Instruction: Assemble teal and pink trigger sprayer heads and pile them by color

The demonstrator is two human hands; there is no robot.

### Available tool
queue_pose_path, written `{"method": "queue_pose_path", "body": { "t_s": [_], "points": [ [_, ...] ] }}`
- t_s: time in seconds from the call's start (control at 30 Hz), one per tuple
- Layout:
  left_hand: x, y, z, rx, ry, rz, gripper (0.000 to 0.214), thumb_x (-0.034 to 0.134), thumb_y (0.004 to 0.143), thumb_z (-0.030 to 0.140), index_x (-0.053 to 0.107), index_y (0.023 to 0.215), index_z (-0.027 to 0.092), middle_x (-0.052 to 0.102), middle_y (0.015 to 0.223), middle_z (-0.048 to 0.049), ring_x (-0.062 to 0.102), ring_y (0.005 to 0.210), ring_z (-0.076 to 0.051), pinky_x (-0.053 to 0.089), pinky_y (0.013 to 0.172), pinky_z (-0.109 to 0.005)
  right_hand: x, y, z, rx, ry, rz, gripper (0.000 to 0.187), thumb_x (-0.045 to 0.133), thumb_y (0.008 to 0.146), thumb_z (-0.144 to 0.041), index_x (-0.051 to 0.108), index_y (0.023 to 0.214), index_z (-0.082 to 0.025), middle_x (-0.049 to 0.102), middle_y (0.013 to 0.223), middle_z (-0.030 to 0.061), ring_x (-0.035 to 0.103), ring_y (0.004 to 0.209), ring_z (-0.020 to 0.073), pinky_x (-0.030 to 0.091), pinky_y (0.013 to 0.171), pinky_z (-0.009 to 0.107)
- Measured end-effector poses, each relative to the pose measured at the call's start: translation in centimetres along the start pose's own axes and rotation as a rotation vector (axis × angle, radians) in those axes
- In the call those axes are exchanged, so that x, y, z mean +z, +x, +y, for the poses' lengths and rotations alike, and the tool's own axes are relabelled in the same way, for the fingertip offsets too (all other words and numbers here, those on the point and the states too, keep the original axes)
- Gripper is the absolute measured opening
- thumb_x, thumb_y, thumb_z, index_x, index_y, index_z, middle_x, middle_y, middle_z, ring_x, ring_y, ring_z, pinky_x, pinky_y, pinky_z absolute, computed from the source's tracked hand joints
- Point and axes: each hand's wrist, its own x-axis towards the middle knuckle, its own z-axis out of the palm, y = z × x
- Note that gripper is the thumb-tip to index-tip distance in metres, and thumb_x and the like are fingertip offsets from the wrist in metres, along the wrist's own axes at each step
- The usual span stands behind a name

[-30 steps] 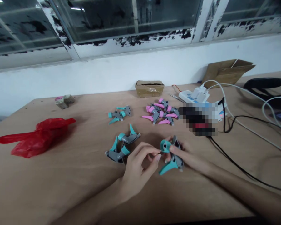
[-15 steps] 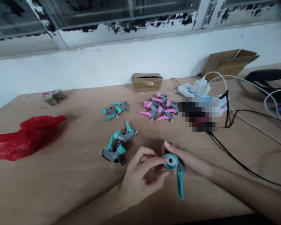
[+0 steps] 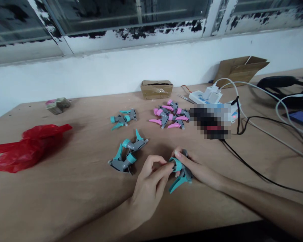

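Note:
My right hand (image 3: 195, 168) grips a grey trigger sprayer head (image 3: 185, 173) with a teal collar and a teal lever that points down to the left. The thumb lies along the top of its body. My left hand (image 3: 150, 185) reaches in from the left, its fingers closed together and their tips at the mouth of the collar. Whatever those fingertips pinch is hidden. Just left of the hands, two teal-and-grey sprayer heads (image 3: 135, 145) lie on the table. Behind them rests a small group of teal-and-grey sprayer heads (image 3: 121, 119).
Several pink-and-grey sprayer heads (image 3: 164, 117) are heaped beyond my hands. A red plastic bag (image 3: 30, 148) lies at the left. Cardboard boxes (image 3: 156, 90) stand along the wall. At the right are a white power strip (image 3: 199, 97), cables and a phone (image 3: 301, 117).
My right hand has turned the sprayer head, so its collar now faces left toward my left hand and the lever has swung leftward. My left fingers have closed up at the collar.

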Motion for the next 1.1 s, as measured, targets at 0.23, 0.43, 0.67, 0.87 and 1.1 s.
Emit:
{"method": "queue_pose_path", "body": {
  "t_s": [0.23, 0.43, 0.67, 0.87, 1.1],
  "points": [
    [-0.1, 0.1, -0.3, -0.006, 0.013, 0.037, 0.029, 0.044, 0.086, 0.002, 0.061, 0.098, 0.021, 0.047, 0.093, -0.0024, 0.055, 0.075, -0.009, 0.049, 0.067, -0.023, 0.3, -0.3, -0.4, -0.014, -0.113, -0.017, 0.036, 0.042, 0.087, -0.055, 0.047, 0.078, -0.020, 0.058, 0.060, -0.0039, 0.051, 0.050, 0.0066, 0.041, 0.046, 0.018],
    [0.3, 0.1, 0.0, -0.205, -0.116, 0.028, 0.021, 0.044, 0.091, 0.014, 0.063, 0.090, 0.020, 0.047, 0.093, -0.0023, 0.054, 0.076, -0.011, 0.049, 0.070, -0.025, 0.1, -0.4, -0.3, 0.021, -0.067, -0.062, 0.037, 0.043, 0.085, -0.056, 0.048, 0.078, -0.020, 0.058, 0.059, -0.0044, 0.051, 0.046, 0.0065, 0.041, 0.043, 0.018],
    [0.3, 0.0, 0.1, -0.202, -0.124, 0.013, 0.024, 0.044, 0.092, 0.016, 0.063, 0.103, 0.025, 0.047, 0.098, -0.0020, 0.055, 0.088, -0.012, 0.047, 0.081, -0.026, -0.2, 0.3, -0.2, 0.048, 0.034, -0.041, 0.042, 0.044, 0.083, -0.060, 0.051, 0.076, -0.019, 0.058, 0.059, -0.0036, 0.051, 0.046, 0.0055, 0.042, 0.045, 0.017],
    [0.3, 0.0, 0.0, -0.148, -0.056, 0.010, 0.028, 0.044, 0.091, 0.013, 0.060, 0.112, 0.026, 0.046, 0.102, -0.0019, 0.054, 0.091, -0.010, 0.046, 0.081, -0.022, -0.3, 0.4, 0.2, -0.005, 0.152, -0.035, 0.034, 0.050, 0.082, -0.055, 0.049, 0.083, -0.021, 0.057, 0.066, -0.0043, 0.058, 0.058, 0.0082, 0.048, 0.055, 0.020],
    [-0.1, 0.0, 0.6, -0.144, -0.052, 0.047, 0.022, 0.046, 0.090, 0.011, 0.062, 0.100, 0.020, 0.048, 0.096, -0.0022, 0.053, 0.086, -0.010, 0.045, 0.074, -0.021, 0.2, -1.0, -1.1, -0.228, -0.228, -0.034, 0.023, 0.044, 0.090, -0.043, 0.054, 0.092, -0.022, 0.054, 0.080, -0.0011, 0.053, 0.074, 0.0099, 0.046, 0.066, 0.023]
  ]
}}
